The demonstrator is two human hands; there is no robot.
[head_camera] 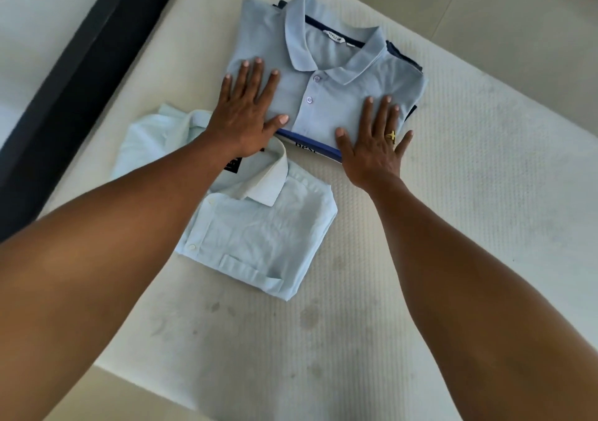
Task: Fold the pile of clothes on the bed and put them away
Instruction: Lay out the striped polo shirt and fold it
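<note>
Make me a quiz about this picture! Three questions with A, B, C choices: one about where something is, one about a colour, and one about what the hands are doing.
1. Where is the pale button-up shirt?
A. Hanging on a hook
B. On the mattress, nearer the person than the polo shirt
C. On the floor

2. What colour is the ring on the right hand?
A. Gold
B. Green
C. Black

3. What are the two hands doing?
A. Making fists
B. Lifting a shirt into the air
C. Lying flat, fingers spread, on the polo shirt

Answers:
1 B: it lies folded on the mattress, just in front of the polo shirt.
2 A: the ring shines gold.
3 C: the left hand and right hand lie flat on the polo shirt.
</note>
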